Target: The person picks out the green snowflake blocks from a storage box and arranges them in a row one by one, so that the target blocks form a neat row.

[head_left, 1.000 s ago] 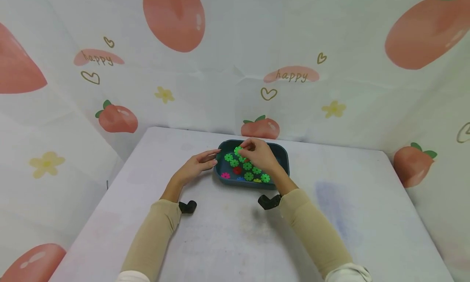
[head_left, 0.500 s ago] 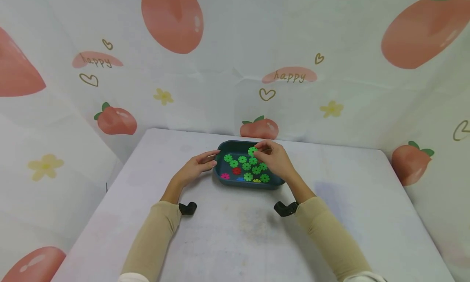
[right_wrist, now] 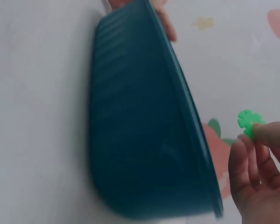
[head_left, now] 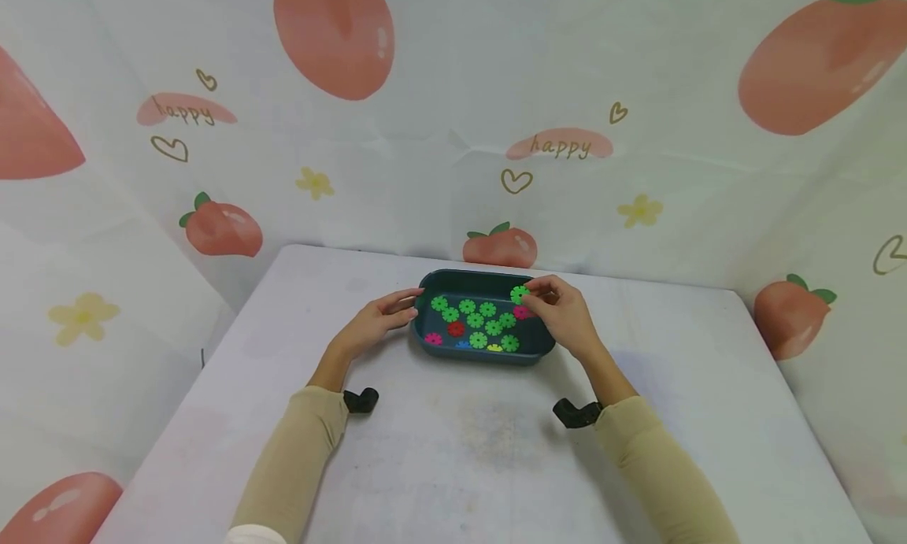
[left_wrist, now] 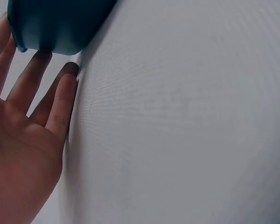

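Note:
A dark teal plastic basin (head_left: 453, 279) holds several flat notched snowflake discs, mostly green. Among them lie a red disc (head_left: 456, 329), pink discs (head_left: 434, 339), and partly hidden blue and yellow ones. Above the basin's right end, my right hand (head_left: 567, 320) pinches a green snowflake disc (right_wrist: 248, 120) between thumb and fingers. My left hand (head_left: 373, 323) rests its fairly straight fingers against the basin's left end; in the left wrist view its fingertips (left_wrist: 42, 58) meet the basin's outer wall.
The basin stands on a white-covered table (head_left: 425, 457) near its back edge. Behind the table hangs a white cloth (head_left: 397, 174) printed with peaches, hearts and flowers. Each wrist carries a black camera mount (head_left: 577, 413).
My right hand has moved rightward from over the basin's middle to its right end, carrying the green snowflake disc. A pink disc at that end now shows. The left hand has stayed put.

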Tool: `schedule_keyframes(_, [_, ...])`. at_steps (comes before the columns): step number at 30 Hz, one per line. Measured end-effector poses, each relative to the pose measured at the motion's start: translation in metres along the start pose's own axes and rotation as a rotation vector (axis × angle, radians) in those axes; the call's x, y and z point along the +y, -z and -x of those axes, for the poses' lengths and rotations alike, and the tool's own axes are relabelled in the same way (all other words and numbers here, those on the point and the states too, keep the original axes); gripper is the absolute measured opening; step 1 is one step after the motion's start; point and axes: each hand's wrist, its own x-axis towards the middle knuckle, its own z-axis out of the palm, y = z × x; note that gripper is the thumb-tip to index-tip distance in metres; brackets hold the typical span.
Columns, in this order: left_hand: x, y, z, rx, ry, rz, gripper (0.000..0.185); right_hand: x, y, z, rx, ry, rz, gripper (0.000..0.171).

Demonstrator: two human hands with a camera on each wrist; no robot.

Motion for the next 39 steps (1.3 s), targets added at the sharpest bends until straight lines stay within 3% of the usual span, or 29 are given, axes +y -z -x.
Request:
schedule_keyframes(6, [-0.002, 0.001, -0.003, -0.001, -0.003, 0.000, 0.052, 0.011, 0.018, 0.003, 0.067, -0.036, -0.031, 0.028])
schedule_keyframes(12, [-0.002, 0.003, -0.002, -0.008, 0.001, -0.003, 0.052, 0.028, 0.031, 0.007, 0.144, -0.047, 0.027, 0.028])
schedule_keyframes(19, [0.000, 0.003, -0.001, -0.013, -0.014, 0.002, 0.054, 0.051, 0.042, 0.009, 0.179, -0.117, -0.006, 0.030])
schedule_keyframes(31, [0.000, 0.002, -0.001, -0.017, 0.002, 0.027, 0.053, 0.080, 0.058, 0.010, 0.123, -0.242, 0.130, 0.029])
schedule_keyframes(39, [0.000, 0.001, 0.000, -0.008, 0.012, 0.018, 0.058, 0.082, 0.058, 0.009, 0.074, -0.236, 0.273, 0.026])
